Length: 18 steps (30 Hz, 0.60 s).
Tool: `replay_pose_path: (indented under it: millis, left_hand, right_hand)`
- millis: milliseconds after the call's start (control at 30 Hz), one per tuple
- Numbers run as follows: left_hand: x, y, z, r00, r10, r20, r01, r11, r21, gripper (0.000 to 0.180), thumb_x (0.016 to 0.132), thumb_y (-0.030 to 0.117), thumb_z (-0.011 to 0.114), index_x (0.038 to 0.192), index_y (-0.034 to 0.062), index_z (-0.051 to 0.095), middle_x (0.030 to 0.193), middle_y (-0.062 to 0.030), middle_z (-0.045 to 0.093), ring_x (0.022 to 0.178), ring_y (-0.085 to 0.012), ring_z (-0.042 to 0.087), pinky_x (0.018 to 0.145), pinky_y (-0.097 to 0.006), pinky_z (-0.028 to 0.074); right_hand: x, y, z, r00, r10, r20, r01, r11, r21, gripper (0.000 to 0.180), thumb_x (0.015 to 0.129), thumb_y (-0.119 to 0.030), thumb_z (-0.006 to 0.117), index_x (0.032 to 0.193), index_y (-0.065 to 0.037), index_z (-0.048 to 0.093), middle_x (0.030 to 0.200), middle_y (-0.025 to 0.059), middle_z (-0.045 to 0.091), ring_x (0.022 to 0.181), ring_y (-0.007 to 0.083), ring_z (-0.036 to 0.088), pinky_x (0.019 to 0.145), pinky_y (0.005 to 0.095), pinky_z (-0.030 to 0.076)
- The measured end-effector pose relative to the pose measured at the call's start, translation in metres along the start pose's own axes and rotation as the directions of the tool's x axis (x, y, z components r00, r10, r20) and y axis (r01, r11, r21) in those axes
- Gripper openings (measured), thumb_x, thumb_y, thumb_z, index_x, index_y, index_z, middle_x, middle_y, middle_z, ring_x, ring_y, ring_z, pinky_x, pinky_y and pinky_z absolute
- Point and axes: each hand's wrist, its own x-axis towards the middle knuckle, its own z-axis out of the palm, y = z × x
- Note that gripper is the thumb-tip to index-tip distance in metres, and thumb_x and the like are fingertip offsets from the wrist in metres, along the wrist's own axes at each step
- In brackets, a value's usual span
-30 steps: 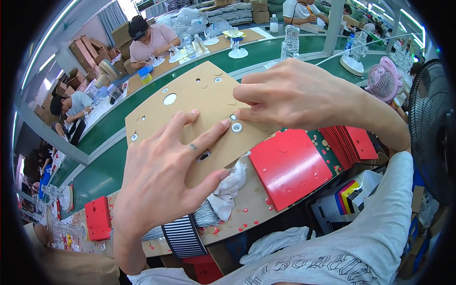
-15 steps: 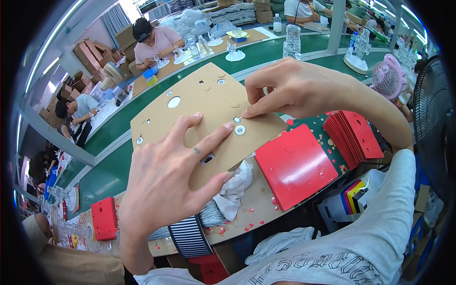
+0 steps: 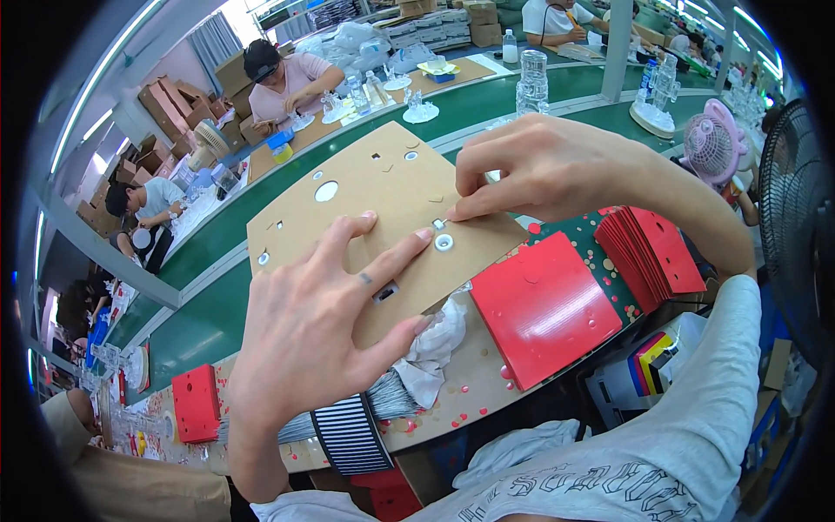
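Observation:
A brown cardboard panel (image 3: 348,252) with round holes, small slots and white rings lies tilted in front of me. My left hand (image 3: 317,304) rests across its near left part, fingers spread; the index fingertip presses beside a small slot with a pale metallic piece (image 3: 439,224). The thumb lies along the panel's near edge. At that same slot, my right hand (image 3: 531,170) is closed in a pinch from the right; whatever it holds is too small to make out. A white ring (image 3: 444,243) sits in the panel just below the slot.
Stacked red panels (image 3: 546,309) lie to the right, with a leaning row of red panels (image 3: 648,252) beyond. A bundle of thin wires (image 3: 396,396), a striped band (image 3: 350,435) and white cloth (image 3: 435,348) are nearer me. A black fan (image 3: 796,235) stands right; co-workers sit across the green conveyor (image 3: 204,326).
The panel and both hands appear slightly lower and farther right in view, along with the surroundings. The right hand keeps its pinch by the slot; the left fingers stay on the panel.

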Motion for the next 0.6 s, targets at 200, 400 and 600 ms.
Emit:
replay_pose_path:
  millis: [200,400,600]
  left_hand:
    - [0.000,0.001,-0.002,1.000,0.010,0.000,-0.010,1.000,0.018,0.058,0.077,0.049,0.065,0.131,0.0272,0.061,0.121,-0.0139,0.058,0.074,-0.0280,0.063,0.064,-0.035,0.044]
    - [0.000,0.001,-0.003,1.000,0.021,0.005,-0.021,0.999,0.025,0.059,0.077,0.050,0.064,0.131,0.0266,0.061,0.120,-0.0140,0.058,0.074,-0.0280,0.063,0.064,-0.035,0.043]
    - [0.000,0.000,-0.003,1.000,0.004,0.030,-0.004,1.000,0.000,0.060,0.074,0.048,0.067,0.129,0.0253,0.062,0.119,-0.0139,0.059,0.076,-0.0286,0.063,0.066,-0.035,0.044]
  right_hand:
    - [0.002,0.001,-0.001,1.000,-0.002,0.008,0.002,1.000,-0.022,0.023,0.074,0.002,0.065,0.095,-0.004,0.074,0.081,0.0098,0.059,0.075,0.0259,0.063,0.065,0.0363,0.051]
    - [0.008,0.003,-0.004,0.998,0.006,0.056,-0.013,0.994,0.109,0.024,0.076,0.005,0.063,0.096,-0.002,0.074,0.080,0.0133,0.060,0.075,0.0275,0.062,0.065,0.0368,0.049]
    - [0.010,0.002,-0.002,0.997,0.004,0.078,-0.011,0.996,0.086,0.021,0.077,0.003,0.063,0.095,-0.001,0.074,0.080,0.0143,0.060,0.075,0.0279,0.062,0.066,0.0376,0.049]
